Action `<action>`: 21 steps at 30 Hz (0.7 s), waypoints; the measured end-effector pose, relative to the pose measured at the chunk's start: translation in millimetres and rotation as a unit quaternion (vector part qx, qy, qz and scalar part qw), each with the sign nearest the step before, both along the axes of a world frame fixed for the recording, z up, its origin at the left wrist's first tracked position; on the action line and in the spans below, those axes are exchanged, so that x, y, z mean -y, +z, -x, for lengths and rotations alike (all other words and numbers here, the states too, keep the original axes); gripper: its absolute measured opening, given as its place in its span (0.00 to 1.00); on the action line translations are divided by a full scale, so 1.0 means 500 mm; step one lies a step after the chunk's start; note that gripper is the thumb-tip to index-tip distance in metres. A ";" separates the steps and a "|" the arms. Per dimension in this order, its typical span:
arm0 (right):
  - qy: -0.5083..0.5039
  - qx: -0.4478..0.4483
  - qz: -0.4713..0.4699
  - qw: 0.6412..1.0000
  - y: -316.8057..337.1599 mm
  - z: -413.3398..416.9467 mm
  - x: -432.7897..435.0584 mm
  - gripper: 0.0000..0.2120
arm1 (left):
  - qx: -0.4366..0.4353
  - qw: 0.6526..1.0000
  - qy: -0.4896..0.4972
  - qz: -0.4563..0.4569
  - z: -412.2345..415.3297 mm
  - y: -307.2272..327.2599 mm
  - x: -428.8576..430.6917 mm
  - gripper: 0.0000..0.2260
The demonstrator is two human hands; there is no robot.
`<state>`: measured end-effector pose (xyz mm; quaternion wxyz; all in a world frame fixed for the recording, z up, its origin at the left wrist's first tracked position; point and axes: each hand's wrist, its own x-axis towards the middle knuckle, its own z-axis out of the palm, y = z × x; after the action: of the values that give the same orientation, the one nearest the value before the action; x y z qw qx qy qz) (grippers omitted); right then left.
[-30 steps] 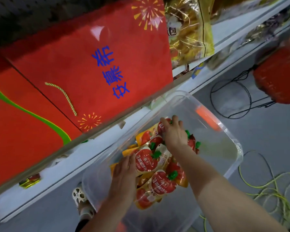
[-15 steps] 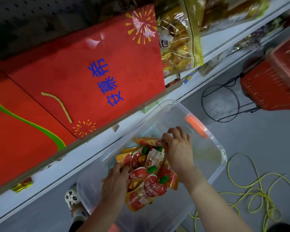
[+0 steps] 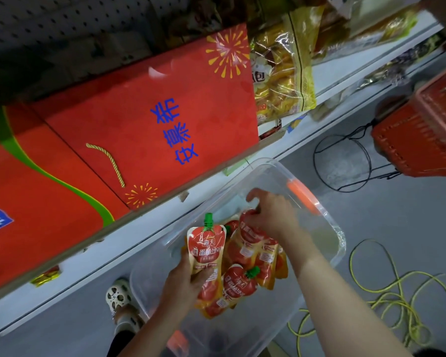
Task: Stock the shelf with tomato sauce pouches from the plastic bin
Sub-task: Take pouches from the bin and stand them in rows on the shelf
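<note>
Down at six o'clock, the left hand (image 3: 186,284) grips one upright tomato sauce pouch (image 3: 207,244); at its two o'clock, the right hand (image 3: 272,215) clutches several pouches (image 3: 252,243) over the plastic bin (image 3: 341,238).

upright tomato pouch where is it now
Head view, lower centre: the upright pouch is held by the left hand over the plastic bin, beside the right hand.

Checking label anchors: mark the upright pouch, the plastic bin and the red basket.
upright pouch (image 3: 207,244), head view, on its front label.
plastic bin (image 3: 319,238), head view, on its bare far wall.
red basket (image 3: 422,135), head view, on its mesh side.
</note>
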<state>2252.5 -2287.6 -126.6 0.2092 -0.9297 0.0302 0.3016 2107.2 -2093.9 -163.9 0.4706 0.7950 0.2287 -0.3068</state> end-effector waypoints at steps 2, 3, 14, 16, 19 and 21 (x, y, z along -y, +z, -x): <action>-0.177 0.004 -0.121 0.977 -0.029 0.018 -0.005 0.21 | -0.003 1.000 0.017 0.010 0.004 -0.004 0.001 0.22; -0.237 -0.027 -0.173 0.956 -0.047 0.030 -0.006 0.22 | -0.005 1.000 0.024 0.013 0.005 -0.007 0.001 0.21; -0.209 -0.081 -0.133 0.965 -0.192 0.120 -0.074 0.31 | 0.004 1.000 0.028 0.007 0.014 -0.017 -0.005 0.22; -0.251 -0.100 -0.181 0.946 -0.168 0.120 -0.067 0.23 | 0.009 0.999 0.035 0.019 0.015 -0.003 -0.006 0.20; -0.304 -0.113 -0.259 0.910 -0.126 0.133 -0.037 0.13 | 0.011 0.997 0.061 0.050 0.013 0.027 -0.003 0.14; -0.309 -0.104 -0.305 0.895 -0.086 0.149 -0.020 0.08 | 0.013 0.993 0.083 0.077 0.014 0.051 -0.002 0.14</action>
<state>2177.9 -2277.7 -169.3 0.5612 -0.7270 0.2441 0.3113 2100.1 -2092.9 -138.3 0.5574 0.7386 0.2629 -0.2732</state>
